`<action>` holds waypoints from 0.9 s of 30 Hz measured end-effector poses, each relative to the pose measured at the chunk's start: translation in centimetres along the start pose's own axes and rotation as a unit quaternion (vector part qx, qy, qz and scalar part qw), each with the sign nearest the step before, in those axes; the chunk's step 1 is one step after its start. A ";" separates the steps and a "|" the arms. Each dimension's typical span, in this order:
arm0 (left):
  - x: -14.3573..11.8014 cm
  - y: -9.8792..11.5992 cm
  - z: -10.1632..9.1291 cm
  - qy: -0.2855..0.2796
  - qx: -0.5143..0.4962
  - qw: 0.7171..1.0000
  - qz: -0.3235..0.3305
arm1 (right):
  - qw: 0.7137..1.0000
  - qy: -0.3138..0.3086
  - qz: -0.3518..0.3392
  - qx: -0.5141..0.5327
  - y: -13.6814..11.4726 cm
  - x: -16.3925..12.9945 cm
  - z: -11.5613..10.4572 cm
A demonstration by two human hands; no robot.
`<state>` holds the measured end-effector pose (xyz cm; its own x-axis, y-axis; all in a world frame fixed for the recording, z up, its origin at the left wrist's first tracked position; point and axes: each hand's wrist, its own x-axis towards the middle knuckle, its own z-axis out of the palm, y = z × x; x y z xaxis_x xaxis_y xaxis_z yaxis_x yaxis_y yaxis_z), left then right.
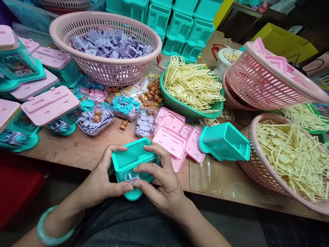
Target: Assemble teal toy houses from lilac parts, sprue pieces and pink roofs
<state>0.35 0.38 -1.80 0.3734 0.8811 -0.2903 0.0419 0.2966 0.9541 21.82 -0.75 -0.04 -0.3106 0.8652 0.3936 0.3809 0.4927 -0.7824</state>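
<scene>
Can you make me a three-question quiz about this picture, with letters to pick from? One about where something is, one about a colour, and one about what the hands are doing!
1. Where is the basket of purple pieces?
A. at the back left of the table
B. on the floor
C. on the person's lap

2. What colour is the box in the hands?
A. yellow
B. teal
C. red

3. How is the box held?
A. by one hand only
B. by both hands
C. by no hand; it lies on the table

Answers:
1 A: the pink basket of purple pieces stands far back on the table, left of the middle.
2 B: the box is teal.
3 B: the left hand and the right hand both grip it.
</scene>
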 end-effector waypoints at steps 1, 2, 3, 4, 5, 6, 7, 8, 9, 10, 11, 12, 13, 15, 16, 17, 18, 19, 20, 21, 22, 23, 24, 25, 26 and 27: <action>0.1 0.0 -0.2 -0.006 0.005 1.000 -0.003 | 1.000 0.009 0.013 0.009 0.0 0.0 0.1; 0.1 0.0 -0.4 -0.013 0.014 1.000 -0.005 | 0.999 0.019 0.028 0.018 0.0 0.0 0.2; 0.1 0.1 -0.5 -0.019 0.027 0.999 -0.007 | 0.998 0.024 0.044 0.025 -0.1 0.1 0.2; 0.1 0.1 -0.6 -0.023 0.040 0.999 -0.009 | 0.997 0.022 0.062 0.030 -0.1 0.2 0.2; 0.1 0.2 -0.7 -0.027 0.052 0.998 -0.010 | 0.996 0.010 0.080 0.032 -0.2 0.3 0.2; 0.1 0.3 -0.8 -0.030 0.058 0.998 -0.011 | 0.995 -0.011 0.099 0.033 -0.2 0.5 0.1; 0.0 0.4 -0.8 -0.035 0.058 0.998 -0.010 | 0.992 -0.033 0.121 0.035 -0.3 0.7 0.0; 0.0 0.5 -0.8 -0.041 0.051 0.998 -0.008 | 0.987 -0.051 0.144 0.040 -0.4 0.9 0.0; -0.1 0.6 -0.8 -0.047 0.038 0.998 -0.007 | 0.983 -0.061 0.164 0.046 -0.4 1.0 0.0; -0.1 0.6 -0.8 -0.054 0.021 0.998 -0.005 | 0.980 -0.061 0.180 0.051 -0.4 1.2 0.0; -0.1 0.6 -0.9 -0.062 0.006 0.998 -0.004 | 0.979 -0.055 0.190 0.054 -0.5 1.4 0.1; 0.0 0.5 -0.9 -0.069 -0.005 0.998 -0.002 | 0.978 -0.045 0.194 0.055 -0.5 1.6 0.2; 0.0 0.4 -1.0 -0.076 -0.012 0.997 -0.001 | 0.979 -0.037 0.194 0.055 -0.5 1.8 0.3; 0.2 0.1 -1.0 -0.080 -0.012 0.997 0.003 | 0.980 -0.032 0.191 0.052 -0.4 2.2 0.3; 0.3 -0.1 -1.0 -0.073 -0.009 0.997 0.007 | 0.980 -0.037 0.188 0.049 -0.4 2.4 0.2; 0.3 -0.3 -1.0 -0.060 -0.007 0.998 0.011 | 0.981 -0.049 0.184 0.048 -0.4 2.6 0.0; 0.3 -0.4 -0.9 -0.046 -0.010 0.999 0.014 | 0.980 -0.066 0.181 0.047 -0.3 2.7 -0.3; 0.3 -0.5 -0.8 -0.035 -0.016 0.999 0.014 | 0.979 -0.084 0.178 0.046 -0.3 2.9 -0.5; 0.3 -0.6 -0.7 -0.029 -0.026 0.999 0.011 | 0.978 -0.099 0.175 0.047 -0.4 2.9 -0.7; 0.2 -0.7 -0.6 -0.029 -0.036 0.999 0.007 | 0.978 -0.109 0.173 0.048 -0.4 2.9 -0.9; 0.1 -0.8 -0.6 -0.032 -0.043 0.999 0.004 | 0.978 -0.109 0.173 0.050 -0.5 2.7 -1.0; 0.0 -0.9 -0.6 -0.036 -0.043 0.998 0.005 | 0.978 -0.102 0.174 0.049 -0.6 2.5 -1.0; -0.1 -0.9 -0.6 -0.039 -0.036 0.999 0.009 | 0.979 -0.091 0.177 0.048 -0.7 2.2 -0.9; -0.2 -0.9 -0.6 -0.039 -0.028 0.999 0.016 | 0.979 -0.082 0.181 0.046 -0.7 1.8 -0.8; -0.2 -0.9 -0.7 -0.040 -0.021 0.999 0.022 | 0.980 -0.075 0.181 0.044 -0.7 1.5 -0.7; -0.1 -0.9 -0.7 -0.041 -0.017 0.999 0.026 | 0.981 -0.071 0.177 0.043 -0.7 1.3 -0.6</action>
<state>-0.39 0.28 -2.69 0.4483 0.8630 -0.2328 -0.0103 0.2654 0.9641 21.72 0.13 1.30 -0.2925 0.9559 0.0242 0.4128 0.1491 -0.8985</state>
